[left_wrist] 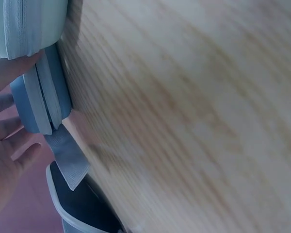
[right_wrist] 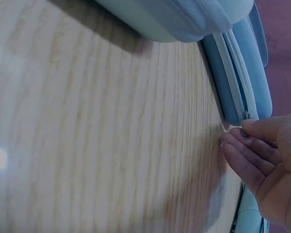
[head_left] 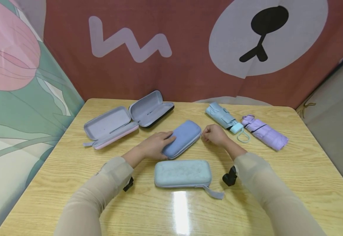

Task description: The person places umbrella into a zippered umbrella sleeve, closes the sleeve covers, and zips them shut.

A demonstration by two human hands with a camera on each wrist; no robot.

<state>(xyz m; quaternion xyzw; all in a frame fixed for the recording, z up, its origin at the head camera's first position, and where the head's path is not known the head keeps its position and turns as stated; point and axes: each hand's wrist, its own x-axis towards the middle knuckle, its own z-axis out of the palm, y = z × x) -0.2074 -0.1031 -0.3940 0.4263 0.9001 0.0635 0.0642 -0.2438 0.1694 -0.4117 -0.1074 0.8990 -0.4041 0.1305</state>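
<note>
A blue zippered hard case (head_left: 183,139) lies at a slant near the middle of the table. My left hand (head_left: 155,144) holds its left end, thumb on the near side and fingers over the top. At the opposite end my right hand (head_left: 215,135) pinches the small zipper pull (right_wrist: 246,116) between thumb and index finger. In the right wrist view a narrow dark slit runs between the zipper tapes. A grey fabric tab (left_wrist: 70,158) hangs from the case's left end. Closer to me lies a pale green closed case (head_left: 183,173) with a grey tab.
Two cases stand open at the back left, one pink outside (head_left: 112,127) and one black outside (head_left: 152,109). At the back right lie a folded light-blue umbrella (head_left: 222,116) with a wrist loop and a folded purple umbrella (head_left: 264,132). A patterned curtain (head_left: 189,72) hangs behind the table.
</note>
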